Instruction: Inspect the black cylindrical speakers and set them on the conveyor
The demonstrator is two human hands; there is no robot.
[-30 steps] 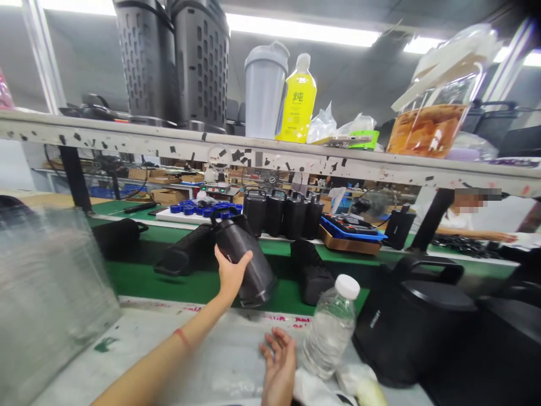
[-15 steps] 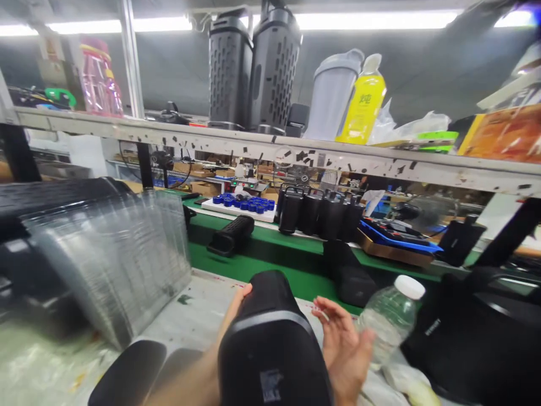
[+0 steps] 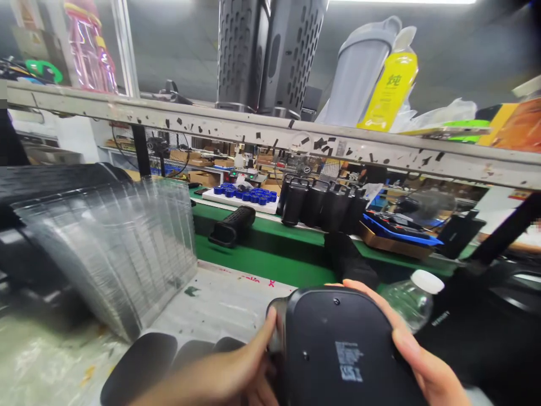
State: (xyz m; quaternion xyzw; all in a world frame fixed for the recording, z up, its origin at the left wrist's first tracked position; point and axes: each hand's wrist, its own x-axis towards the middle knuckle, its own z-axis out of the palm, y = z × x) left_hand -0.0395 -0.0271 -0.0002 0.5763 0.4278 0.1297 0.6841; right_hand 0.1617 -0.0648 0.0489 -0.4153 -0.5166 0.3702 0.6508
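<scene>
A black portable speaker (image 3: 346, 344) is held up close to me between both hands, its flat end with a printed label and small screws turned toward me. My left hand (image 3: 253, 361) grips its left side, the thumb along the edge. Wrapped over the upper right edge is my right hand (image 3: 416, 349), fingers behind and thumb on the rim. Below my left forearm lie several dark rounded flat pieces (image 3: 139, 363) on the white worktop (image 3: 220, 304). Just beyond my right hand stands a clear bottle (image 3: 412, 301) with a white cap, partly covered.
Clear plastic trays (image 3: 122, 254) stand stacked at left. A green conveyor belt (image 3: 270, 248) carries another speaker (image 3: 232, 225) lying down. Blue round parts (image 3: 249, 194) and black speakers (image 3: 315, 203) stand behind it. A shelf (image 3: 253, 121) crosses above; a black bag-like object (image 3: 477, 338) is at right.
The speaker has turned and shifted right, so its labelled end now faces me squarely. My right hand, open and apart before, has closed on it. The view has moved downward.
</scene>
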